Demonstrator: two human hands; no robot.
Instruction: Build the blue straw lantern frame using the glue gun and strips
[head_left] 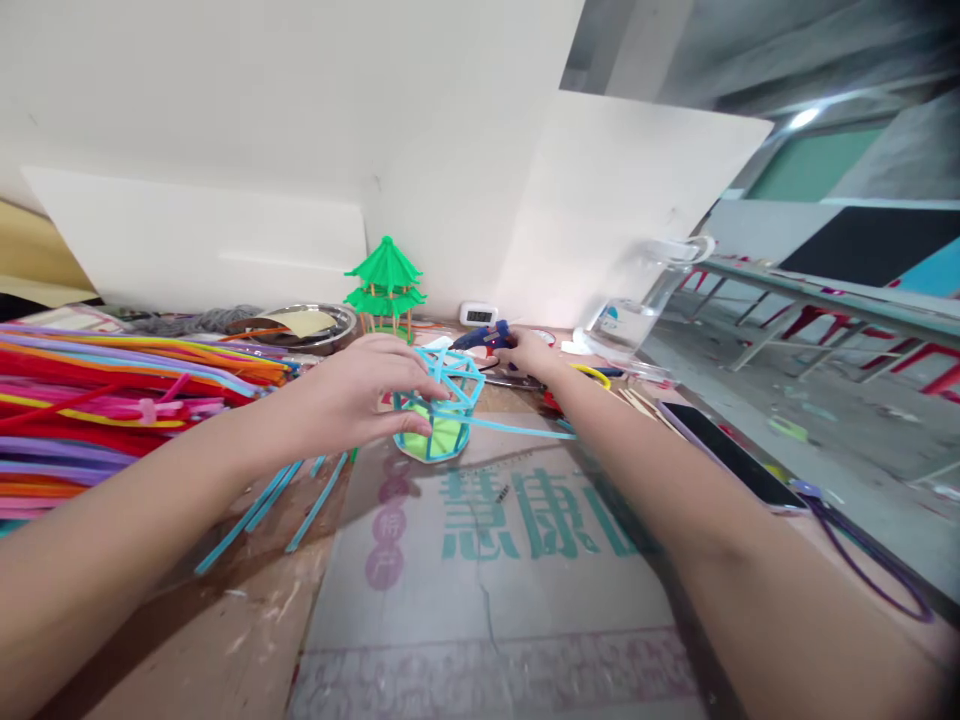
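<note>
My left hand (382, 395) curves round the left side of a small cage-like frame (457, 385) of light blue pipe cleaners, thumb and fingers gripping it. The frame stands upright on a yellow-green base (435, 438). From it a long light blue strip (517, 430) sticks out to the right, passing behind my right forearm. Stretched farther away, my right hand (527, 358) has its fingers closed at a dark blue glue gun (480, 338), which lies low near the wall. The fingertips are partly hidden against the gun.
Many coloured pipe cleaners (112, 410) lie heaped at left, with loose blue pieces (262, 510) nearby. A green pagoda model (385, 290), metal dish (330, 325) and small digital timer (478, 314) stand behind. At right are a water jug (637, 305) and a phone (731, 455).
</note>
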